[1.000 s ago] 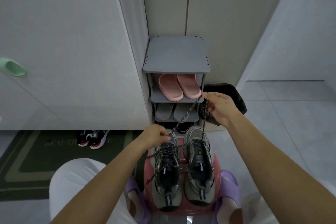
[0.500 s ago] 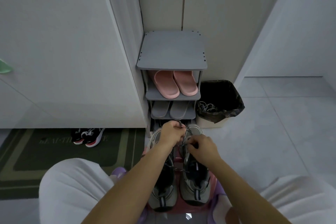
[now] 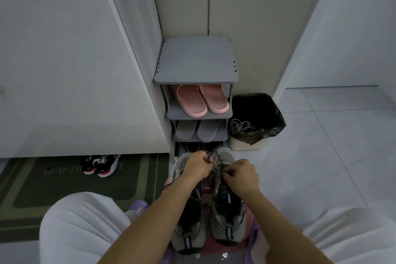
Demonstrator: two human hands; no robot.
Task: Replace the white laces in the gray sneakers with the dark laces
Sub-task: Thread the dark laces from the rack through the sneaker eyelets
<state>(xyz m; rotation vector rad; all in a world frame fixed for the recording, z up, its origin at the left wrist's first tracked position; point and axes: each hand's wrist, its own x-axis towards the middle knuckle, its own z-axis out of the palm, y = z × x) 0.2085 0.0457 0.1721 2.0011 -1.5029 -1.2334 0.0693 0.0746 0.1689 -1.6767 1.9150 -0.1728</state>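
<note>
Gray sneakers (image 3: 227,226) — matte, round-toed, dark-tongued — sit side by side just in front of the shoe rack (image 3: 196,64), toes toward it. Your left hand (image 3: 197,167) pinches the speckled, corded dark lace (image 3: 215,170) above the toes; your right hand (image 3: 241,177) grips it alongside.

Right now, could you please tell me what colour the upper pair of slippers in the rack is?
The slippers are pink; the head view shows them best.
</note>
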